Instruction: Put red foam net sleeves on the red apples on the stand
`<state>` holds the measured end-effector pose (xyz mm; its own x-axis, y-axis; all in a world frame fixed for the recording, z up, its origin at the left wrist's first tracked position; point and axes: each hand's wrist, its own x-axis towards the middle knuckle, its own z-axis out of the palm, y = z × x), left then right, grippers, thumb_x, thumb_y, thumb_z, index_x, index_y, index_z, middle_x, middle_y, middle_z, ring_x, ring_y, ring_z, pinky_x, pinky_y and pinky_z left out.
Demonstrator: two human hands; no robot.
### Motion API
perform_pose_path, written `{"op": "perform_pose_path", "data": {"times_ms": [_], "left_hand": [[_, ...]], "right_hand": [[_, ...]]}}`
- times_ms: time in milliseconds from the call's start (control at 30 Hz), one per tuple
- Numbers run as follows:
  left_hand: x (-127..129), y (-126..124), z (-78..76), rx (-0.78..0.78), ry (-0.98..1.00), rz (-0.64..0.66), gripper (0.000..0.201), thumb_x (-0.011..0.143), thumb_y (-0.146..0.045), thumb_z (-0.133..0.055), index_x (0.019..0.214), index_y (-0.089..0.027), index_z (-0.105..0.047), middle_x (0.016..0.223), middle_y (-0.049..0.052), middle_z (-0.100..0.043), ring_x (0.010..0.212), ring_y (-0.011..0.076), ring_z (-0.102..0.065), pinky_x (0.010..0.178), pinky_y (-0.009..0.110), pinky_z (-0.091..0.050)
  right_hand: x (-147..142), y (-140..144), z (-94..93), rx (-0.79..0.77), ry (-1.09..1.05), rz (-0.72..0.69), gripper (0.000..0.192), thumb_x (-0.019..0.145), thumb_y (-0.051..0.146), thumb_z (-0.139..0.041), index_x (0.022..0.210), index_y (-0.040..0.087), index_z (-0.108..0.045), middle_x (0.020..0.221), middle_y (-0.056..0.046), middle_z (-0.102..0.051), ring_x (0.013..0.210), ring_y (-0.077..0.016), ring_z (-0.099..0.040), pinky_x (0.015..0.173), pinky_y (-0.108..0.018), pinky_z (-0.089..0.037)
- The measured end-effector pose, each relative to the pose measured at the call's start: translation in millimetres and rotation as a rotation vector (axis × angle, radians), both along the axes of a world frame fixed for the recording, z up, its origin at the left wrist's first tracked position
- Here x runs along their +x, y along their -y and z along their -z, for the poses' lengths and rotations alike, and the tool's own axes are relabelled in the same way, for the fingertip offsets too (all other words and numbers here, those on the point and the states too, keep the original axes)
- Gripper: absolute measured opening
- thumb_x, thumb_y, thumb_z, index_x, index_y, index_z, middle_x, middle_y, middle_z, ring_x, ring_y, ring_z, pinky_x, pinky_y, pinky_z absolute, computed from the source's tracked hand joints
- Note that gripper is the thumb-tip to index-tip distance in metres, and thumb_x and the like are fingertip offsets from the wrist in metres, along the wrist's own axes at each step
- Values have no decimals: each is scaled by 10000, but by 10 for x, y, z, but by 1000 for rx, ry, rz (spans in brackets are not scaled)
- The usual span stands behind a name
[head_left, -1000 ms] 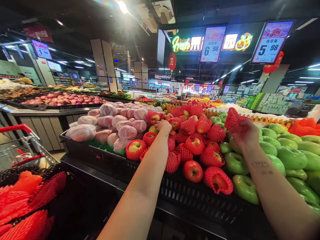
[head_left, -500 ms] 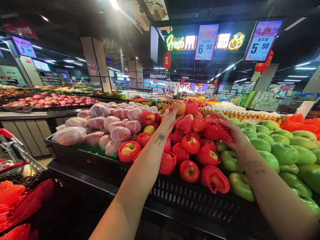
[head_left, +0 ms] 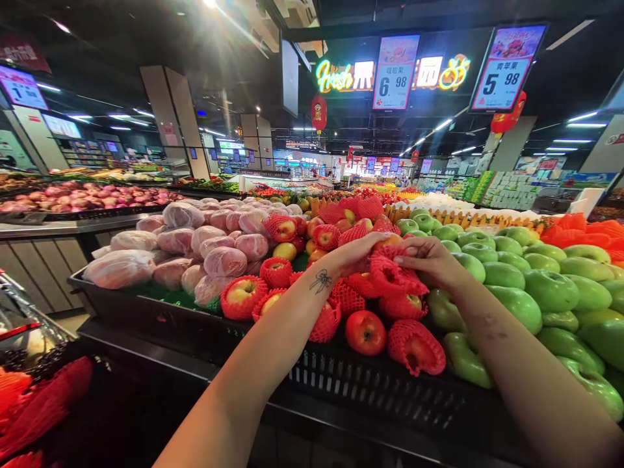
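Note:
Over the pile of red apples, my two hands meet in the middle of the view. My left hand (head_left: 366,252) is closed around an apple (head_left: 389,239), only a small part of which shows. My right hand (head_left: 429,259) pinches a red foam net sleeve (head_left: 394,272), which hangs loose beside the apple, close to the left fingers. Below lie red apples in foam nets, with one bare red apple (head_left: 365,332) at the front. Green apples (head_left: 507,307) lie just right of my right hand.
A black crate (head_left: 370,390) holds the apples along its front edge. Wrapped pinkish fruit (head_left: 225,261) is piled to the left. At the lower left are a shopping cart (head_left: 29,312) and more red foam nets (head_left: 46,409). Price screens (head_left: 396,73) hang overhead.
My left hand has come down and right with the apple. My right hand has moved left with the foam net, so the two now meet. The view has shifted slightly.

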<state>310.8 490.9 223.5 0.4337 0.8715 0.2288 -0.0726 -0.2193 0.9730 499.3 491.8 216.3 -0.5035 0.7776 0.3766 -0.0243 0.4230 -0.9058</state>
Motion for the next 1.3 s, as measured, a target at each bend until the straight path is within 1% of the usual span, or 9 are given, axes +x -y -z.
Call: {"op": "perform_pose_path", "data": {"times_ms": [133, 267, 433, 600, 733, 867, 967, 1167, 1300], "left_hand": [[-23, 9, -30, -321, 158, 106, 296, 1051, -292, -474, 888, -140, -669, 643, -3, -617, 516, 85, -536, 540, 200, -469], [-73, 21, -10, -306, 178, 186, 290, 1026, -395, -599, 983, -134, -718, 723, 21, -664, 599, 113, -593, 631, 243, -509], [-80, 13, 33, -222, 191, 328, 122, 989, -239, -683, 1040, -152, -752, 934, 41, -736, 781, 116, -657, 797, 256, -518], [-50, 16, 10, -269, 146, 260, 341, 1073, -394, -561, 980, -135, -762, 944, 65, -769, 795, 124, -678, 828, 263, -535], [-36, 33, -32, -344, 177, 166, 344, 1075, -359, -534, 962, -125, -760, 895, 63, -782, 733, 115, -686, 781, 230, -561], [-58, -15, -28, -370, 243, 75, 402, 1045, -451, -543, 1068, -115, -763, 888, 80, -788, 661, 133, -682, 702, 241, -573], [-71, -52, 1, -350, 253, 95, 387, 1048, -442, -557, 1139, -123, -756, 943, 93, -802, 692, 141, -706, 729, 249, -588], [-45, -21, 51, -413, 8, 30, 381, 1098, -401, -481, 1111, -137, -756, 863, 65, -798, 643, 131, -694, 684, 245, -584], [-48, 32, 33, -389, -10, 100, 457, 1101, -485, -447, 1185, -160, -758, 952, 66, -815, 735, 141, -720, 815, 284, -603]], "right_hand": [[-10, 43, -33, -8, -42, 38, 444, 567, 458, -1025, 812, 191, -768, 544, 49, -630, 432, -43, -490, 426, -155, -371], [-20, 74, -73, -41, -116, 68, 461, 495, 445, -1049, 785, 215, -775, 638, 20, -719, 493, -83, -593, 473, -184, -466], [-18, 53, -73, -72, -176, 70, 444, 489, 437, -1051, 757, 220, -772, 668, 6, -740, 543, -104, -647, 519, -192, -510], [-14, 52, -90, -128, -236, 65, 450, 477, 405, -1050, 761, 218, -755, 628, 24, -711, 517, -101, -632, 514, -190, -507], [-7, 79, -109, -161, -213, 29, 465, 465, 385, -1055, 766, 207, -749, 716, 12, -743, 574, -100, -660, 561, -191, -537], [-14, 102, -115, -146, -186, 74, 476, 449, 391, -1061, 738, 207, -731, 729, 24, -725, 605, -93, -650, 578, -189, -525], [-21, 90, -110, -56, -194, 112, 460, 482, 438, -1048, 725, 220, -723, 721, 37, -694, 609, -89, -608, 585, -204, -504], [0, -29, -67, 317, -53, 270, 382, 553, 474, -1005, 764, 235, -795, 780, -4, -735, 706, -148, -627, 704, -294, -518], [23, -70, -61, 428, -55, 362, 359, 612, 520, -966, 768, 237, -810, 797, -22, -758, 726, -168, -640, 735, -326, -520]]}}
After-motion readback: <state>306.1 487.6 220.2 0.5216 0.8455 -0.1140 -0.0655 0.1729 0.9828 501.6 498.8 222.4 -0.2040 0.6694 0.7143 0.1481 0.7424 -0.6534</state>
